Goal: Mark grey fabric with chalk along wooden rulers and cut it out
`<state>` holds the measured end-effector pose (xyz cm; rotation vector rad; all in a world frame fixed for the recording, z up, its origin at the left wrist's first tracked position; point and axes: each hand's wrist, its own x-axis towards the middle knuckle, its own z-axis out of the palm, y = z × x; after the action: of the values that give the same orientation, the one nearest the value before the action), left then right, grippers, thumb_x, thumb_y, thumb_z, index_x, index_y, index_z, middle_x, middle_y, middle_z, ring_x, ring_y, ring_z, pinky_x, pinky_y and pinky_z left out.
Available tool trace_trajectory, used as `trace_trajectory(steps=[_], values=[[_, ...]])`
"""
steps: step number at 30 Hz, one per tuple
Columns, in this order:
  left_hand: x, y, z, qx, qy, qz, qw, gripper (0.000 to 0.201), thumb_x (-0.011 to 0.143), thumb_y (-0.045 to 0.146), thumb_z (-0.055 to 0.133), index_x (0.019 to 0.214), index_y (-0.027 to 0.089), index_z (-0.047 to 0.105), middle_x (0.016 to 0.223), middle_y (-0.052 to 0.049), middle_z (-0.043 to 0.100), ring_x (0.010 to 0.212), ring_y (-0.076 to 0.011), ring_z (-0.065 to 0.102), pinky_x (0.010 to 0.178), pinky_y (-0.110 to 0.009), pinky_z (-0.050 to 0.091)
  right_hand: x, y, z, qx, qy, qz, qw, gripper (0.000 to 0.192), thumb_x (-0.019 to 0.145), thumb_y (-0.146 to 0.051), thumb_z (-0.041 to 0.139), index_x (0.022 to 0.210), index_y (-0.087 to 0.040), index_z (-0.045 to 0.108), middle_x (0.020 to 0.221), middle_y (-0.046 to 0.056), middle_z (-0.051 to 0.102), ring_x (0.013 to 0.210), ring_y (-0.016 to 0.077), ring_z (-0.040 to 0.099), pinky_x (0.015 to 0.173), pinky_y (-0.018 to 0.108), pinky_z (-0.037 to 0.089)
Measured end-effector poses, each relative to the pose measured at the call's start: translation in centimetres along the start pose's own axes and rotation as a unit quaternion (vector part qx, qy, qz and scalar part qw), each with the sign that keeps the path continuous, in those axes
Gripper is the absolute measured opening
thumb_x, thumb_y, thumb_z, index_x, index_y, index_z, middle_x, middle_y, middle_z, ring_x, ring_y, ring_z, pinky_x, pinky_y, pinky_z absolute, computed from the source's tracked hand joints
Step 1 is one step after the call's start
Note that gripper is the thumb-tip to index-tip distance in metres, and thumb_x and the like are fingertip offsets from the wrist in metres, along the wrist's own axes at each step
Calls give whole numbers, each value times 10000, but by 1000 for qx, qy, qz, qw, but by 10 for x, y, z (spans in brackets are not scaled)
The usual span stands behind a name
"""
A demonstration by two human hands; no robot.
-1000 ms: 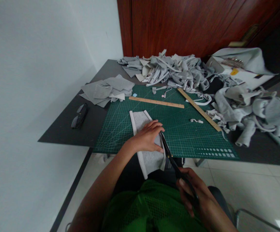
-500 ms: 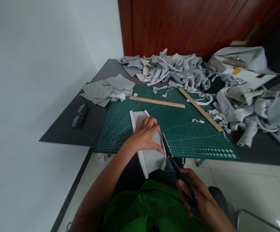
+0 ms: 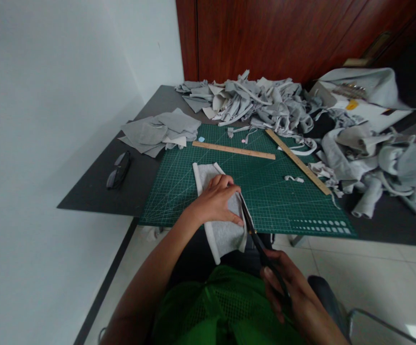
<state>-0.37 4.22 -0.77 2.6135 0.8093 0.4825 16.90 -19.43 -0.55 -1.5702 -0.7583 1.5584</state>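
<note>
A grey fabric piece (image 3: 222, 235) lies on the green cutting mat (image 3: 275, 201) and hangs over the table's near edge. My left hand (image 3: 217, 203) presses flat on it, fingers curled toward its right side. My right hand (image 3: 286, 287) grips black scissors (image 3: 256, 235), whose blades run along the fabric's right edge beside my left fingertips.
Two wooden rulers (image 3: 233, 150) (image 3: 297, 162) lie on the mat's far part. Piles of grey fabric scraps (image 3: 258, 103) (image 3: 369, 158) cover the back and right of the dark table. A stack of cut grey pieces (image 3: 161, 132) and black glasses (image 3: 118, 169) lie left.
My left fingers have drawn back and curled in on the fabric. The scissors have edged slightly forward along its right edge.
</note>
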Motion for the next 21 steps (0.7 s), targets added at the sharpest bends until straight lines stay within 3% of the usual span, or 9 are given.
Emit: trace_trajectory(steps=[21], values=[[2,0,-2,-12,-16,-4,1000,827,615,677,893,1253,237,605,1278,-86,557,1236,-338,479,1119,-496,384,-3,5,2,2,7,-13,1000,557,937,-624,656,1300,-240,479,607,-97,492,458,100,432,403,210,378]])
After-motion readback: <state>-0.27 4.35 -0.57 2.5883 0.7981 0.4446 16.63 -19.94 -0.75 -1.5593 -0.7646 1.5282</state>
